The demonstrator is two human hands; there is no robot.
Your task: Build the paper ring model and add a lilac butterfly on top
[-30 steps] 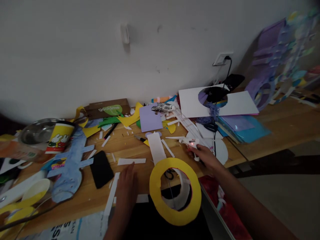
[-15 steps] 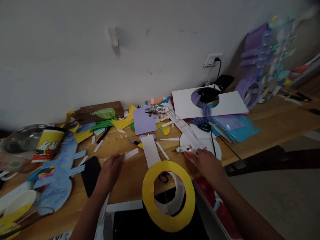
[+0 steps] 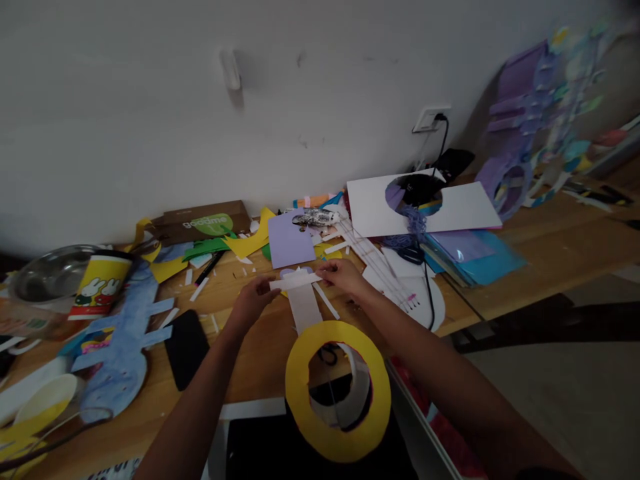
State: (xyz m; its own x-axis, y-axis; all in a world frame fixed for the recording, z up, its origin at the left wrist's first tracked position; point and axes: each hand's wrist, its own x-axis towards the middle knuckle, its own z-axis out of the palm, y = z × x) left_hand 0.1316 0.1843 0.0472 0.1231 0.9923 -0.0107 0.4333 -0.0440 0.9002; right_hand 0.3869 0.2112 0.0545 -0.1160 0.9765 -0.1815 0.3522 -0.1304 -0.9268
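Note:
A narrow white paper strip [image 3: 296, 281] is stretched level between my two hands. My left hand [image 3: 254, 301] pinches its left end. At the other end, the fingers of my right hand [image 3: 345, 277] are closed on the strip. The strip crosses the top part of a broad pale band [image 3: 305, 311] that runs down to a yellow ring [image 3: 301, 400]. This ring stands at the table's front edge, with a grey-white inner wall showing through its hole. Just beyond the strip lies a purple sheet [image 3: 287, 247].
A blue painted cutout [image 3: 117, 353], a black phone-like slab [image 3: 186, 347] and a yellow cup [image 3: 100, 287] lie left. Paper scraps surround a brown box [image 3: 205, 223] behind. White board [image 3: 365, 207] with a hole, blue folders [image 3: 493, 260] and a black cable [image 3: 427, 293] are right.
My left hand has carried the strip right and forward, over the pale band. My right hand has left the glue gun on the right, moved left and taken the strip's right end.

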